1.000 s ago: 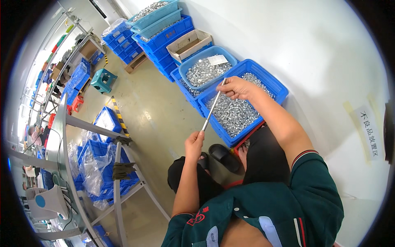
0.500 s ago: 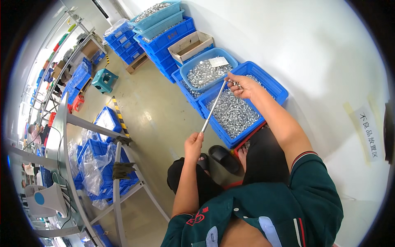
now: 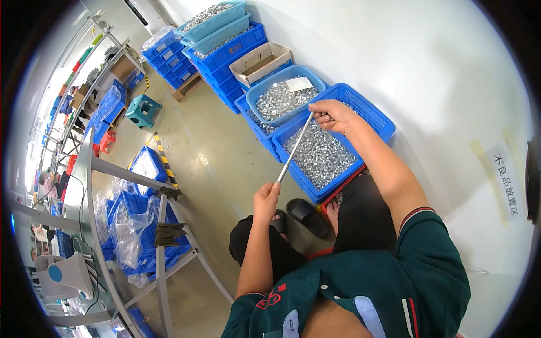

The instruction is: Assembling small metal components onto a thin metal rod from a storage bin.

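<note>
My left hand (image 3: 266, 201) is closed around the lower end of a thin, straight silver rod (image 3: 295, 149). The rod slants up to the right, over the near edge of a blue plastic basket (image 3: 378, 110). At its upper tip is my right hand (image 3: 337, 117), thumb and fingers pinched together. Something small and shiny shows among those fingers, apparently a small metal part; the fingers partly hide it. Below both hands, the basket holds a heap of small silver metal parts (image 3: 324, 160).
A lighter blue tub (image 3: 252, 96) of similar parts, with a white paper on top, stands beyond the basket. Farther back are stacked blue crates (image 3: 256, 35) and a white-rimmed box (image 3: 239, 67). A metal-framed table (image 3: 160, 270) is at left. The white wall (image 3: 439, 112) rises at right.
The rod's upper tip has shifted slightly right and down, with my right hand still at it. Fewer shiny parts show in my right fingers. My left hand has barely moved.
</note>
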